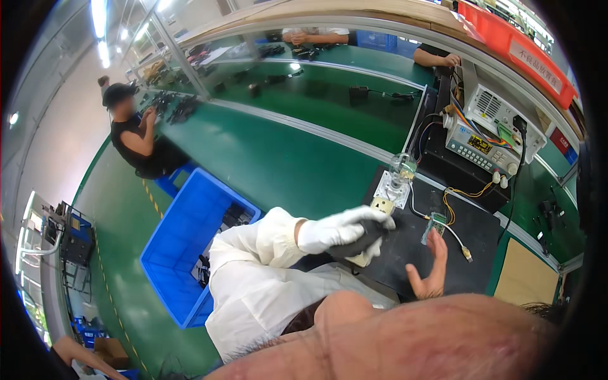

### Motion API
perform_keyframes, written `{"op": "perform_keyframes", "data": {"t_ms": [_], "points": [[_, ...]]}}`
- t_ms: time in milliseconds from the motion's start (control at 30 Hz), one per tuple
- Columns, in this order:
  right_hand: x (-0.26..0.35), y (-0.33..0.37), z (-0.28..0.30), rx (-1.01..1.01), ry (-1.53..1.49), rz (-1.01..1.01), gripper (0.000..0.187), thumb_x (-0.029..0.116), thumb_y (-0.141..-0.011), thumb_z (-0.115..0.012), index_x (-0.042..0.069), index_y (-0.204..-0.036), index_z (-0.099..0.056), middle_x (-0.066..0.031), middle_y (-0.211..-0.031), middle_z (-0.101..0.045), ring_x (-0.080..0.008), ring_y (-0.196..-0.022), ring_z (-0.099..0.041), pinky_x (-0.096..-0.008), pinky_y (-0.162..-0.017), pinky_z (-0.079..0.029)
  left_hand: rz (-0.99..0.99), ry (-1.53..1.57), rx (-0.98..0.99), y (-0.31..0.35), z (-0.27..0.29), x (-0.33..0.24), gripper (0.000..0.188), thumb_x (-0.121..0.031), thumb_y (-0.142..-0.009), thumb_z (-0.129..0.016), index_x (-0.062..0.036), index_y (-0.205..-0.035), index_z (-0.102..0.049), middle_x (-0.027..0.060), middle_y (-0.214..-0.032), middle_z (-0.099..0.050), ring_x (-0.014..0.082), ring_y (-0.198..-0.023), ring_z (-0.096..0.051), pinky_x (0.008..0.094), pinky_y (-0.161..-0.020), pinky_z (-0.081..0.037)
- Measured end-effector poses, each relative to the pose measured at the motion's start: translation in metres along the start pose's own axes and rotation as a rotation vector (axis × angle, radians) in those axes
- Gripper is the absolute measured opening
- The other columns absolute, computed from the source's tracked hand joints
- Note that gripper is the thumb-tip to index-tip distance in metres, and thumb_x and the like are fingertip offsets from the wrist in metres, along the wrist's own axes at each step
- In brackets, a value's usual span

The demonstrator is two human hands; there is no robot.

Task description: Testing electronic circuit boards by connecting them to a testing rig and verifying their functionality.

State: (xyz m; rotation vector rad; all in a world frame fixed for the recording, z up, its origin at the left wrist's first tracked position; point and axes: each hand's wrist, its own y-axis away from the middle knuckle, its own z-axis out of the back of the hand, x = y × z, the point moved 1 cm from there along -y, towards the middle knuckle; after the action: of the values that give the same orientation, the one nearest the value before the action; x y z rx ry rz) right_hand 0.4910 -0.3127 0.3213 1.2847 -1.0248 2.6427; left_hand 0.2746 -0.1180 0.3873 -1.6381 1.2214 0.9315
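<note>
In its white glove, my left hand (335, 232) is closed around a black power adapter (366, 240). The adapter lies over a cream socket strip (382, 206), partly hidden by the glove; whether its pins sit in the strip cannot be seen. My bare right hand (430, 271) is open, thumb and fingers apart, palm turned toward the adapter. Its fingertips are at the lower edge of a small circuit board (436, 227), perhaps touching it. A white cable with a USB plug (467, 253) runs beside the board. Behind the strip stands a clear glass bulb (403, 168) on a white base.
A black mat (405, 253) covers the bench here. Test instruments (478, 144) with wires stand at the back right, below a red bin (519, 54). A blue crate (166, 253) holding black adapters is at my left. Another person (130, 130) sits farther along the green bench (266, 149).
</note>
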Motion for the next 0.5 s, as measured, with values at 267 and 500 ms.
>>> {"op": "perform_keyframes", "data": {"t_ms": [267, 500], "points": [[-0.004, 0.032, -0.039, 0.44, -0.711, -0.43, 0.044, 0.011, -0.099, -0.066, -0.001, -0.14, -0.053, -0.0162, -0.118, -0.068, -0.0255, -0.117, -0.064, -0.0436, -0.107, -0.046, -0.178, 0.029, 0.231, -0.013, -0.03, -0.009, 0.061, -0.049, -0.107, -0.054, -0.0069, -0.15, -0.042, 0.0167, -0.115, -0.062, 0.0252, -0.097, -0.064, 0.041, -0.093, -0.051], [-0.033, 0.047, -0.023, 0.218, -1.294, -0.664, 0.029, 0.026, -0.112, -0.044, 0.003, -0.108, -0.062, -0.0048, -0.088, -0.066, -0.0169, -0.084, -0.063, -0.0336, -0.085, -0.049, -0.248, 0.016, -0.486, -0.033, 0.071, 0.046, 0.055, -0.045, -0.108, -0.053, -0.0063, -0.147, -0.047, 0.0082, -0.112, -0.064, 0.0156, -0.096, -0.063, 0.0334, -0.088, -0.054]]}}
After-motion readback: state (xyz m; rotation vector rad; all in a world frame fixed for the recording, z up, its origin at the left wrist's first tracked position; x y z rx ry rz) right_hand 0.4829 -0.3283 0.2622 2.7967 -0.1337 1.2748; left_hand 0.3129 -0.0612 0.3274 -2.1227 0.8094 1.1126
